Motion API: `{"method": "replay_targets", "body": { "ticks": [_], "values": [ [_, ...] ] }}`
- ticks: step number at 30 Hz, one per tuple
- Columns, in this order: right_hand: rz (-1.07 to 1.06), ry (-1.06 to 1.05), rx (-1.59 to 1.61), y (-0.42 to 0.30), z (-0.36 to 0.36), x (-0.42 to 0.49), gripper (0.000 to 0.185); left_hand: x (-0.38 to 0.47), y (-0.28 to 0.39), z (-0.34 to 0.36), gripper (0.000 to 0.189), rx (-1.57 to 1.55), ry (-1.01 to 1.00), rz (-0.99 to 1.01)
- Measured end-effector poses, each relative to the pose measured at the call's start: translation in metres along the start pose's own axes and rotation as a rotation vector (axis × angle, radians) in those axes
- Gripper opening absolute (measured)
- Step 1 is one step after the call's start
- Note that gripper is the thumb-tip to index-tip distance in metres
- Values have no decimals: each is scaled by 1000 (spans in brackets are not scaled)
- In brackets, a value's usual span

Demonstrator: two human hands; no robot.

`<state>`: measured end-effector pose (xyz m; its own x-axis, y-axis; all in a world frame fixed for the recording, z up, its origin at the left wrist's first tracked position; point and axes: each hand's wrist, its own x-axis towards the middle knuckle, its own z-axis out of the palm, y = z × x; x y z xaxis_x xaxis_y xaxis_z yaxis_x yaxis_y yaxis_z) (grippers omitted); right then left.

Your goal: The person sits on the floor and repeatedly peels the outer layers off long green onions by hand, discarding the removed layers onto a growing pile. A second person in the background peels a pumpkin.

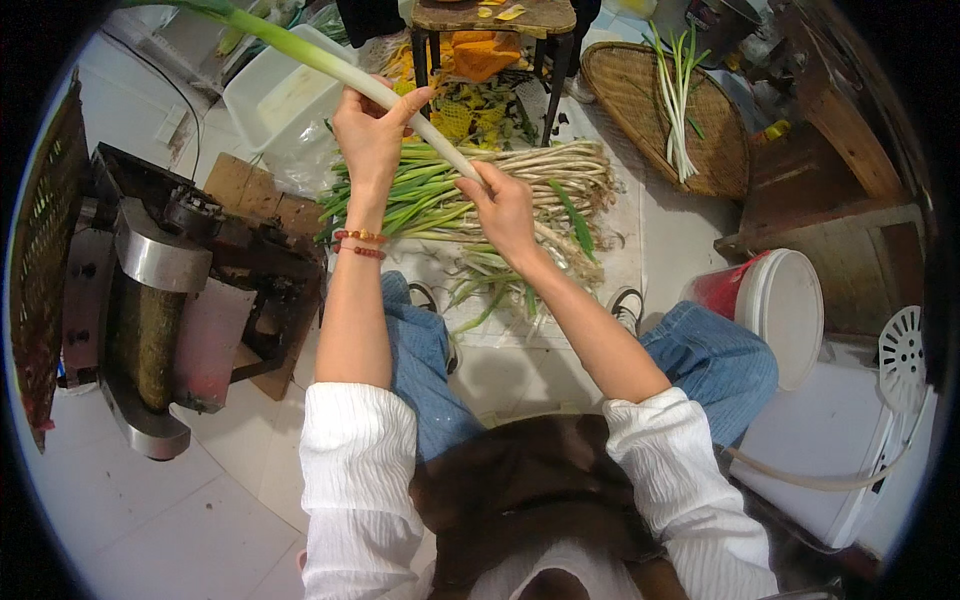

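Note:
A long leek slants from the upper left down to the middle. My left hand grips its white shaft from below, with the thumb along the stalk. At its lower white end, my right hand pinches the tip between thumb and fingers. Beneath both hands a large heap of green onions lies on a white sheet, leaves to the left and roots to the right. Loose peelings and leaves lie just below the heap.
A woven bamboo tray holds several cleaned green onions. Around are a white plastic tub, a wooden stool over scraps, a lidded bucket at right and a metal roller machine at left.

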<state>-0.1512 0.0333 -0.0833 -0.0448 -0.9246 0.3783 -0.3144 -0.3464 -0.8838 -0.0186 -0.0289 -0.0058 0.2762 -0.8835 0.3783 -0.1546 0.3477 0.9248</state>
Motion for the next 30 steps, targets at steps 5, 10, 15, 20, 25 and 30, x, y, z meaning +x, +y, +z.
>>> {"method": "replay_targets", "body": {
  "ticks": [5, 10, 15, 20, 25, 30],
  "values": [
    [43, 10, 100, 8, 0, -5, 27, 0, -4, -1, 33, 7, -30, 7],
    [142, -37, 112, 4, -4, -1, 27, -2, 1, -4, 32, 92, -56, -10],
    [380, -128, 520, 15, -10, 4, 27, -5, 0, 1, 31, 131, -97, 26],
    [120, -73, 277, -2, -10, 7, 21, -7, -5, 4, 31, 201, -91, 91],
    [46, -52, 112, -12, -16, 9, 18, -8, -6, 7, 32, 150, -73, 85],
    [132, -67, 72, -21, -19, 13, 20, -11, -1, 6, 32, 50, -79, 30]
  ]
}}
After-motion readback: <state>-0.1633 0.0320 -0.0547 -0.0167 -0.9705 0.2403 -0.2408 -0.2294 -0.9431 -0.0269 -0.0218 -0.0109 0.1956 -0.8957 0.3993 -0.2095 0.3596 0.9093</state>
